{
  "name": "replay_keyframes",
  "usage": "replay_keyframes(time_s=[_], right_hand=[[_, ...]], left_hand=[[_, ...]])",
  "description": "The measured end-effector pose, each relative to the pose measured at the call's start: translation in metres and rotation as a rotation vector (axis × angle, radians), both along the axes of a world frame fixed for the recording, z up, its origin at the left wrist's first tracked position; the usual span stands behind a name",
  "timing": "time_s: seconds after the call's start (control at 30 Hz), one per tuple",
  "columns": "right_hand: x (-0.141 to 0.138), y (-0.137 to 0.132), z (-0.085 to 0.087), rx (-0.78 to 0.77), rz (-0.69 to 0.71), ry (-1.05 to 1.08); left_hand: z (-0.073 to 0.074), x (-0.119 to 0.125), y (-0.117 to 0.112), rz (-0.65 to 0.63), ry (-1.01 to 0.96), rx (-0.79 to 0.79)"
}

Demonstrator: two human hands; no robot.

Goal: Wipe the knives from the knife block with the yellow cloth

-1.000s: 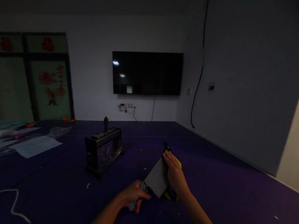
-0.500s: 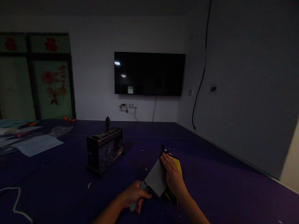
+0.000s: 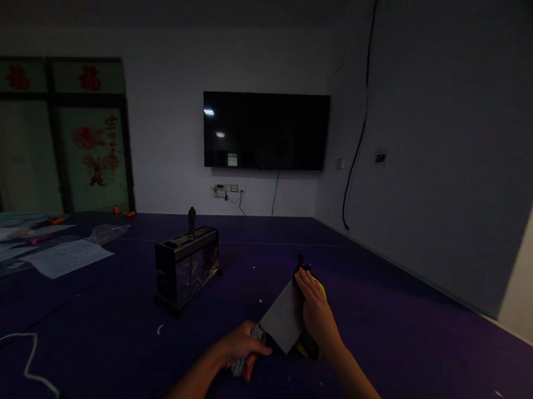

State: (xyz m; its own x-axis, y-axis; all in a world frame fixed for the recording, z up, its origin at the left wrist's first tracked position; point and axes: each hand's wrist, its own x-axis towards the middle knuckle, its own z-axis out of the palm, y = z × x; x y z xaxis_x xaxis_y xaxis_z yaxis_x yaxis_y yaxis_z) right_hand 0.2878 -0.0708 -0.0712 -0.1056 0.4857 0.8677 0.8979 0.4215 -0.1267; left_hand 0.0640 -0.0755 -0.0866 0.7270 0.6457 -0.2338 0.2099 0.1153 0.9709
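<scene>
My left hand is closed round the grey patterned handle of a cleaver, low in the middle of the view. The broad grey blade points up and to the right. Over its far end lies my right hand, fingers close together and fairly straight, pressing a yellow and black cloth-like piece against the blade. Most of that piece is hidden behind the fingers, and its exact kind is unclear. To the left, a dark knife block stands upright with one black handle sticking out of its top.
Everything rests on a wide purple surface. Printed sheets and clear plastic lie at the far left, a white cable nearer. Small white scraps are scattered about. A television hangs on the back wall.
My right hand and the yellow and black piece have slid a little to the right, toward the blade's far end. The blade has shifted slightly; my left hand has stayed put.
</scene>
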Motion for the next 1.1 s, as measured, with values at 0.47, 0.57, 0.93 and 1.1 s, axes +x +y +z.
replay_keyframes(time_s=[0.47,0.57,0.93,1.1], right_hand=[[0.003,0.001,-0.005,-0.024,-0.019,0.048],[0.001,0.000,-0.005,-0.010,0.010,0.042],[-0.038,-0.013,-0.009,-0.241,0.260,-0.221],[-0.053,-0.022,-0.007,-0.298,0.374,-0.296]], left_hand=[[-0.007,-0.003,0.005,0.088,-0.106,-0.022],[-0.009,-0.002,0.006,0.110,-0.115,-0.025],[-0.016,-0.001,0.013,0.336,-0.210,-0.094],[-0.015,0.000,0.014,0.381,-0.226,-0.115]])
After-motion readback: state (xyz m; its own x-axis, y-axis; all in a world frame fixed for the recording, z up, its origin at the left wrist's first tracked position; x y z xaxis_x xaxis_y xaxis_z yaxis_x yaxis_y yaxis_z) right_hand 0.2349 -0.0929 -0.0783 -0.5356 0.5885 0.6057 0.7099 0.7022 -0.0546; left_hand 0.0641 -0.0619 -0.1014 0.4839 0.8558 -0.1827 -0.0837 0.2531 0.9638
